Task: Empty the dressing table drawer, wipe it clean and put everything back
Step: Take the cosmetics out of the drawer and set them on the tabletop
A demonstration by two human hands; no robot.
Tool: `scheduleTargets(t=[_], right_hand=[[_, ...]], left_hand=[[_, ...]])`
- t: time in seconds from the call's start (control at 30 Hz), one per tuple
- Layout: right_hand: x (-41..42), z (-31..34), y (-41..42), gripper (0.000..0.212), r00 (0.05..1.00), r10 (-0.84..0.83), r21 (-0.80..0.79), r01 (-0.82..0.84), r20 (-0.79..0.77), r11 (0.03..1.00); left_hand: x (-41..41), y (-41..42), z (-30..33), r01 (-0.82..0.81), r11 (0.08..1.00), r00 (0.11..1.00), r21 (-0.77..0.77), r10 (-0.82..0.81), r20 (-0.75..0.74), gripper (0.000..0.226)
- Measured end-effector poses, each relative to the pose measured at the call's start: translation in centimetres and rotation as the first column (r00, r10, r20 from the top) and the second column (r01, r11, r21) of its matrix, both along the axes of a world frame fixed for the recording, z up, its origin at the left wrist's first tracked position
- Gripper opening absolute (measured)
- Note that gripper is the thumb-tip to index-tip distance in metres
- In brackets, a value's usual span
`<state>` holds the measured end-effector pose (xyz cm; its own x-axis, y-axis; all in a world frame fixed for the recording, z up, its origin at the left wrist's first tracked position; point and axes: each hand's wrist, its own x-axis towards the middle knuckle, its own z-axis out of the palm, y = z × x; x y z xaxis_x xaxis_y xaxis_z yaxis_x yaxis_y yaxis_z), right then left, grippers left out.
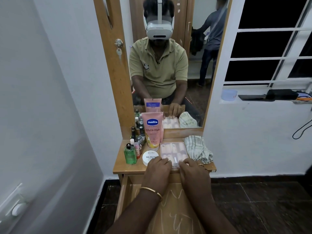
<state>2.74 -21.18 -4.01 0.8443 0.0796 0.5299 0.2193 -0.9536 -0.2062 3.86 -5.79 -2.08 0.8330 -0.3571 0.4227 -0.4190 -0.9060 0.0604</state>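
Note:
The dressing table drawer [168,215] is pulled out below the tabletop and looks bare inside, with my forearms over it. On the tabletop [125,168] lies a clear flat box of pale nail items [173,150]. My left hand [157,169] and my right hand [194,171] both hold the box's near edge, fingers curled over it. A striped cloth [196,148] lies bunched to the right of the box. A pink Vaseline tube [152,130] stands behind a white nail polish remover tub [149,157].
A green bottle [130,154] and several small nail polish bottles [137,137] crowd the table's left side. The mirror [165,65] rises behind. A white wall sits close on the left, and a windowsill with a blue cup [228,95] on the right.

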Motion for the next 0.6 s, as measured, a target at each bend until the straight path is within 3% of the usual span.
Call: scheduleTargets(t=[0.2,0.27,0.33,0.4,0.43,0.5,0.6], right_hand=[[1.1,0.0,-0.1,0.011,1.000,0.016,-0.007,-0.016,-0.010,1.000],[1.1,1.1,-0.4,0.012,0.993,0.005,0.086,-0.015,0.120,0.996],[1.4,2.4,-1.1,0.027,0.974,-0.135,0.224,0.093,0.180,0.970],[2.4,3.5,-2.0,0.054,0.940,-0.340,0.330,0.320,0.004,0.888],[3.1,3.8,-2.6,0.068,0.906,-0.396,0.338,0.423,-0.149,0.841],[4.4,4.6,-3.5,0.085,0.818,-0.400,0.286,0.533,-0.413,0.796],[5.6,5.0,-4.0,0.075,0.755,-0.357,0.178,0.523,-0.550,0.834]], left_hand=[[0.9,-0.2,0.1,-0.008,0.999,1.000,0.053,0.008,0.000,0.033],[1.1,-0.2,0.0,-0.019,0.997,1.000,0.073,0.019,-0.004,0.032],[1.2,-0.1,-0.2,-0.035,0.995,0.999,0.091,0.035,0.000,0.022],[1.2,-0.1,-0.3,-0.044,0.994,0.999,0.101,0.044,-0.001,0.009],[1.3,-0.2,-0.4,-0.049,0.994,0.999,0.097,0.050,-0.009,0.015],[1.3,-0.3,-0.5,-0.057,0.995,0.998,0.077,0.057,0.002,0.022],[1.1,-0.6,-0.4,-0.060,0.997,0.997,0.056,0.057,0.047,0.022]])
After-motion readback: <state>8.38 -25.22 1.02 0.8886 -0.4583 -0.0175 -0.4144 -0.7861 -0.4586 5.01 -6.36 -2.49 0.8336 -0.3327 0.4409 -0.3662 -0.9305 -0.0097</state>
